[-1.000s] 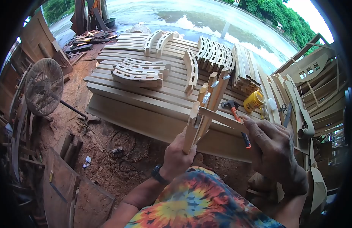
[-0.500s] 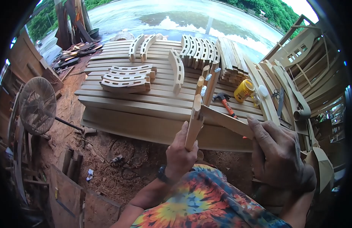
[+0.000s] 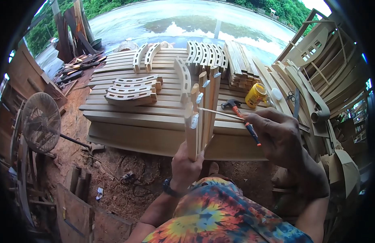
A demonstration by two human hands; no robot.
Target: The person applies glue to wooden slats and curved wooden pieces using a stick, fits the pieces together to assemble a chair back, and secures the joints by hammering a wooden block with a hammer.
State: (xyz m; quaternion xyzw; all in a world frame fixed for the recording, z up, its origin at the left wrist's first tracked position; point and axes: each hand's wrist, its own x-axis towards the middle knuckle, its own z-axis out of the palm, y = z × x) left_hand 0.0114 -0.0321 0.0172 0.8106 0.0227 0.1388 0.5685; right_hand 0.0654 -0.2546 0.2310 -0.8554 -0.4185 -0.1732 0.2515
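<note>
My left hand (image 3: 182,168) is closed around the lower part of several wooden slats (image 3: 191,139), held upright in front of the bench. White paste (image 3: 194,120) sits near the slats' upper ends, the nearest one included. Pinched in my right hand (image 3: 279,135) is a thin flat wooden strip (image 3: 222,114), seen edge-on, its far tip right by the nearer slats. Beyond that strip a claw hammer (image 3: 237,110) with an orange and black handle lies on the slatted bench top (image 3: 135,106). A yellow jar (image 3: 256,95) and a white lid (image 3: 276,94) are farther right.
Curved, slotted wooden pieces (image 3: 133,88) lie in groups on the bench, one curved piece (image 3: 182,79) just behind the held slats. Stacked boards (image 3: 241,67) are at the back right, scissors (image 3: 291,96) at the right. A fan (image 3: 41,122) stands left on the shaving-strewn floor.
My right hand has turned the strip from broadside to edge-on and drawn it off the nearest slat, where white paste now shows. The slats have shifted left, more upright.
</note>
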